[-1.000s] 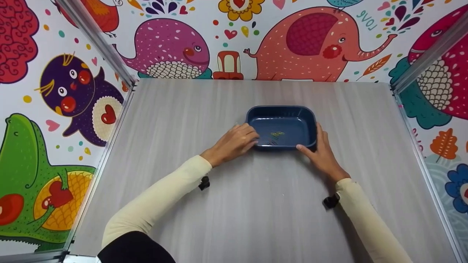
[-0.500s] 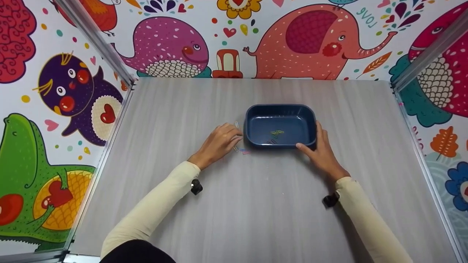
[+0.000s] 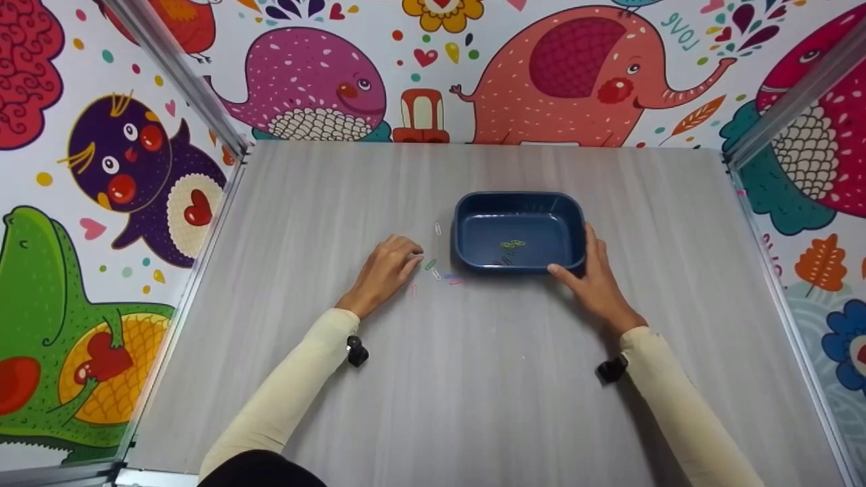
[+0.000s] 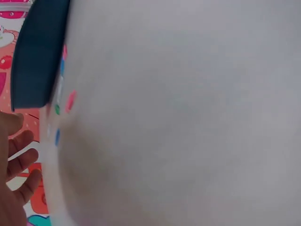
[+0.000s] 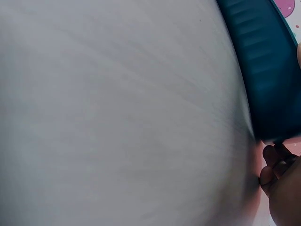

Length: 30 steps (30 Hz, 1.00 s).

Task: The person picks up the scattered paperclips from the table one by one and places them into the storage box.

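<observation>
A dark blue rectangular dish (image 3: 519,233) stands on the grey table, with several paper clips (image 3: 512,244) inside it. My right hand (image 3: 595,284) grips the dish's right end, thumb at the front rim and fingers along the side. To the left of the dish, my left hand (image 3: 385,270) hovers over the table with loosely bent fingers and nothing visible between them. Close to its fingertips lies a green paper clip (image 3: 431,264). Around it are a white paper clip (image 3: 436,274) and a pink paper clip (image 3: 415,291). In the left wrist view, a blue paper clip (image 4: 57,137) lies near the fingers.
Another white paper clip (image 3: 438,229) lies just left of the dish. Blue and pink paper clips (image 3: 456,281) lie by its front left corner. Patterned walls with metal rails (image 3: 788,101) border the table (image 3: 473,406) at the back and sides.
My left hand has moved left, away from the dish's left rim, and lowered toward the table, uncovering loose paper clips. My right hand has stayed on the dish.
</observation>
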Each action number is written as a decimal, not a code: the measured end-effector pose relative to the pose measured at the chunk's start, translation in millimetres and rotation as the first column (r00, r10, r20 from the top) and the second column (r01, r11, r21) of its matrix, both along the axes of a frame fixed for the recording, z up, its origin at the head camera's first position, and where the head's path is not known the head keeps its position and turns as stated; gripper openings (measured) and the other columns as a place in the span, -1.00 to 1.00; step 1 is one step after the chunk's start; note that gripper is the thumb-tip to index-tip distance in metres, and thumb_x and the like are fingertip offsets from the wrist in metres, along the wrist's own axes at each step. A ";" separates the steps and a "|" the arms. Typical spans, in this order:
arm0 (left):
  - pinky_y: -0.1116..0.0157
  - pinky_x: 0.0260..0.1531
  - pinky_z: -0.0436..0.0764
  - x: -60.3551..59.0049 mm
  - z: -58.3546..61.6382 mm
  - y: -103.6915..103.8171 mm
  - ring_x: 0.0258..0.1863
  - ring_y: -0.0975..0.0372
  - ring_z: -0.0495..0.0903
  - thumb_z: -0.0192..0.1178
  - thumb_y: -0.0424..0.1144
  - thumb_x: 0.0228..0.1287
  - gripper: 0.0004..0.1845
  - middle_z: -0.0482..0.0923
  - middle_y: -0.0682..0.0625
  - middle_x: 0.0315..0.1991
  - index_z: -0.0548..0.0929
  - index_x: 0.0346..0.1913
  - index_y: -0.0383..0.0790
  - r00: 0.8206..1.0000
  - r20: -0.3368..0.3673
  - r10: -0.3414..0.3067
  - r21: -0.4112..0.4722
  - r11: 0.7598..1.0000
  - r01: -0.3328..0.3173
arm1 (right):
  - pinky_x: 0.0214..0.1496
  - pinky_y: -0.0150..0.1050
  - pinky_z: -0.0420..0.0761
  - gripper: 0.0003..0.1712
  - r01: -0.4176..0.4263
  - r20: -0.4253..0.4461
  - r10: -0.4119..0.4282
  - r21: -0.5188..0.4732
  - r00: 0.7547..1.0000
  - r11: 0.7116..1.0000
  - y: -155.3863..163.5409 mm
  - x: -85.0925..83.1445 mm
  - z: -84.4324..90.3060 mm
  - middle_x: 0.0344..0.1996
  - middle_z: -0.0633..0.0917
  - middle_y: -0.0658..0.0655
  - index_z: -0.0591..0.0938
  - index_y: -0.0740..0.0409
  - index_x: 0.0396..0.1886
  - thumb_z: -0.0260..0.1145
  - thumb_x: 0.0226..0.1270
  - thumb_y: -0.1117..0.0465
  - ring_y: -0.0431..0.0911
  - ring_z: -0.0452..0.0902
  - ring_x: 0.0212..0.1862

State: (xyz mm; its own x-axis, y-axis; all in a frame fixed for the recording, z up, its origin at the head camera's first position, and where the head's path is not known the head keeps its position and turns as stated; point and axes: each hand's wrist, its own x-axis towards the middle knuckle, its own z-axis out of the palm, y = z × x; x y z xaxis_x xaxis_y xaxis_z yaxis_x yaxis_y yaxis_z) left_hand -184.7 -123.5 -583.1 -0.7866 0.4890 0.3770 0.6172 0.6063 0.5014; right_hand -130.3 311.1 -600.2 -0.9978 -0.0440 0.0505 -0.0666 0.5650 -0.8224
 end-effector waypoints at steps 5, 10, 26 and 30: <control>-0.05 0.06 0.68 -2.1 -7.8 -4.8 0.00 -0.02 0.74 0.33 -0.33 0.60 -0.87 0.79 -0.14 -0.08 0.82 -0.02 -0.33 0.999 0.038 0.026 -0.018 0.999 -0.026 | 0.64 0.37 0.11 0.31 0.002 0.001 -0.002 -0.001 1.000 1.000 -0.7 -0.3 -0.5 0.61 0.14 0.47 -0.18 0.11 0.85 0.52 0.52 -0.12 0.28 0.14 0.61; -0.06 0.06 0.67 -4.6 -13.8 -8.5 0.02 -0.02 0.74 0.36 -0.34 0.58 -0.88 0.80 -0.14 -0.08 0.83 -0.03 -0.31 0.997 0.055 0.055 -0.030 0.998 -0.054 | 0.64 0.37 0.10 0.31 0.000 0.007 0.000 0.004 1.000 1.000 -0.4 0.0 -0.6 0.62 0.13 0.46 -0.20 0.07 0.85 0.51 0.52 -0.12 0.29 0.13 0.62; -0.04 -0.02 0.57 -8.5 -24.2 -10.6 0.06 -0.04 0.68 0.47 -0.20 0.48 -0.78 0.75 -0.13 -0.02 0.81 0.01 -0.29 0.998 -0.040 0.055 -0.073 0.996 -0.058 | 0.63 0.37 0.12 0.30 0.007 0.003 -0.007 0.011 1.000 1.000 -1.8 -0.1 0.6 0.59 0.16 0.45 -0.19 0.01 0.86 0.51 0.53 -0.12 0.27 0.17 0.59; -0.05 -0.03 0.56 -10.9 -29.1 -12.6 0.07 -0.06 0.66 0.50 -0.18 0.43 -0.71 0.73 -0.15 0.02 0.82 0.04 -0.32 0.997 -0.061 0.044 -0.057 0.997 -0.047 | 0.63 0.37 0.13 0.30 0.006 0.006 -0.007 0.008 1.000 1.000 -1.4 0.2 1.1 0.59 0.16 0.45 -0.19 -0.01 0.86 0.51 0.52 -0.13 0.27 0.17 0.59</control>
